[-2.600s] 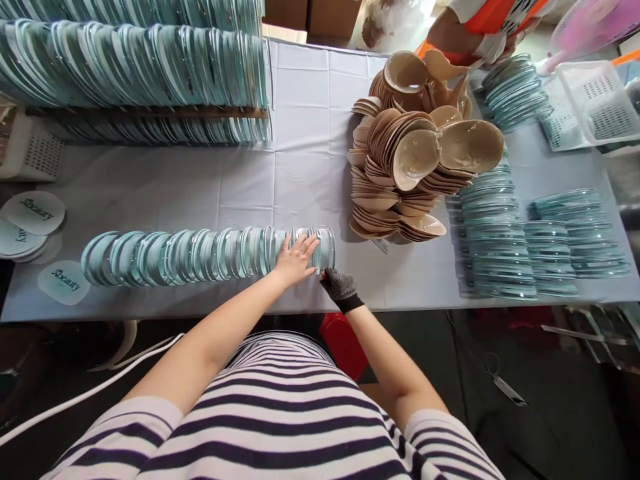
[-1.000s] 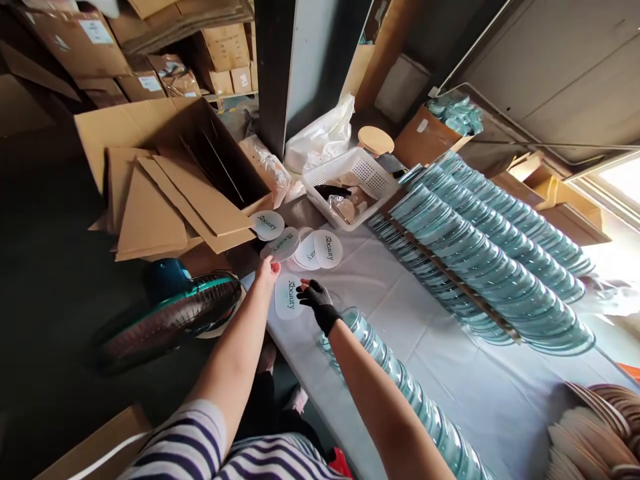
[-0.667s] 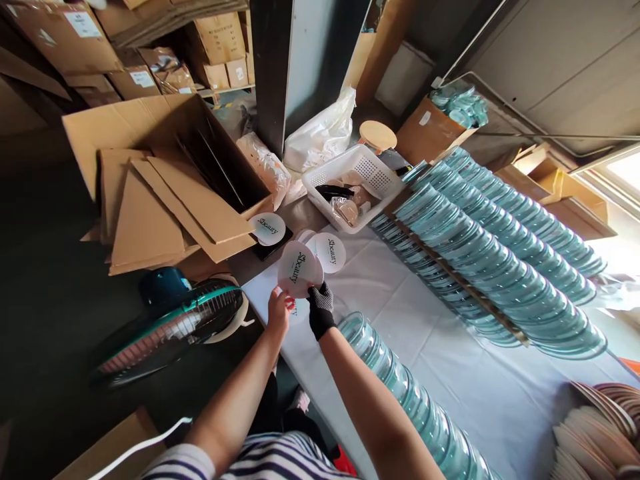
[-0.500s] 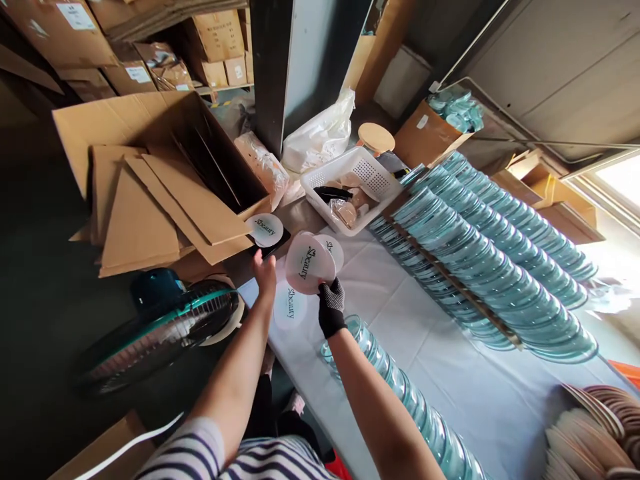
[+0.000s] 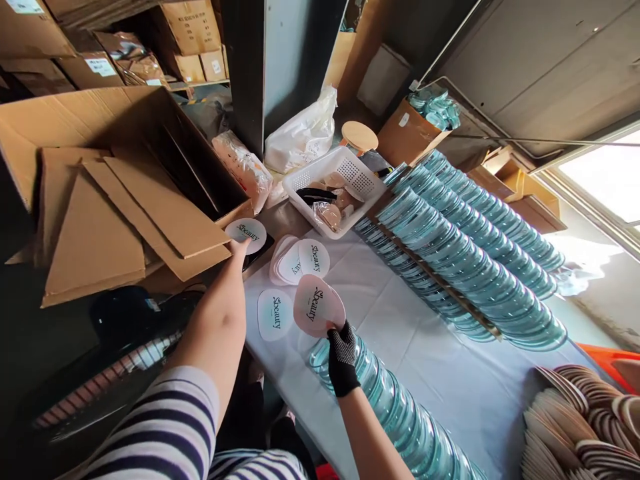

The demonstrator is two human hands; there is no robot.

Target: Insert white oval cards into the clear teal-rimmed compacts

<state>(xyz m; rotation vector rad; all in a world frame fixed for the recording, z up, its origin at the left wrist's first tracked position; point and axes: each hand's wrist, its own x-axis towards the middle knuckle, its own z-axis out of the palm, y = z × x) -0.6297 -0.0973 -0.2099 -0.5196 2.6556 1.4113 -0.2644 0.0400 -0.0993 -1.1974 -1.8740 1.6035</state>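
My right hand (image 5: 343, 350), in a black fingerless glove with light dots, is closed on the lower edge of a pinkish round disc (image 5: 316, 303) printed "beauty". It holds the disc above the table. My bare left hand (image 5: 241, 247) reaches to the lower edge of a white round disc (image 5: 245, 232) with the same print, which lies over a dark flat thing (image 5: 263, 250). How its fingers are set is hard to make out. Between the hands lie a single printed disc (image 5: 275, 315), a fanned pile of pale discs (image 5: 283, 261) and another printed disc (image 5: 314, 259).
Nested rows of clear bluish discs (image 5: 470, 260) fill the table's right side; another row (image 5: 400, 407) runs beside my right forearm. Behind stands a white basket (image 5: 330, 227). An open carton (image 5: 200, 133) with cardboard sheets and a fan (image 5: 110, 373) are at left, pinkish stacks (image 5: 575, 427) at right.
My left hand has moved left and up to the white disc. My right hand has drawn the pinkish disc down toward me, uncovering the fanned pile. The view has shifted right.
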